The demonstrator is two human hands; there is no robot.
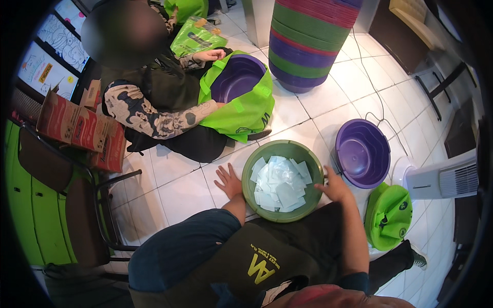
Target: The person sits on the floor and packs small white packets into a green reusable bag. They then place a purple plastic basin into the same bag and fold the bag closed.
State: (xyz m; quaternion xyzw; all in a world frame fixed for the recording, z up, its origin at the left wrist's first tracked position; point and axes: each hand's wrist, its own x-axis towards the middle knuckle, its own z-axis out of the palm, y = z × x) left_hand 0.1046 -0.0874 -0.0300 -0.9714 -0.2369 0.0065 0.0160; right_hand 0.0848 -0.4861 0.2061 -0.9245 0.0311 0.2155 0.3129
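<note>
A round green plastic basin point(252, 206) sits in front of me, close against my lap. Inside it lies a loose heap of pale blue-white flat packets point(283, 184). To the basin's left, my left hand point(230, 183) has its fingers spread over the floor tiles, with nothing in it. My right hand point(335, 187) is at the basin's right rim, thumb at the edge and fingers apart. Beyond that hand stands a purple plastic basin point(362, 154) with nothing visible inside.
Across from me a seated person point(161, 111) handles a green fabric bag point(246, 115) around a purple basin. A tall stack of nested basins point(304, 46) stands behind. At right are a green bag point(389, 219), a white fan-like appliance point(443, 179) and a cable point(371, 81); at left, cartons point(84, 127) and chairs point(86, 219).
</note>
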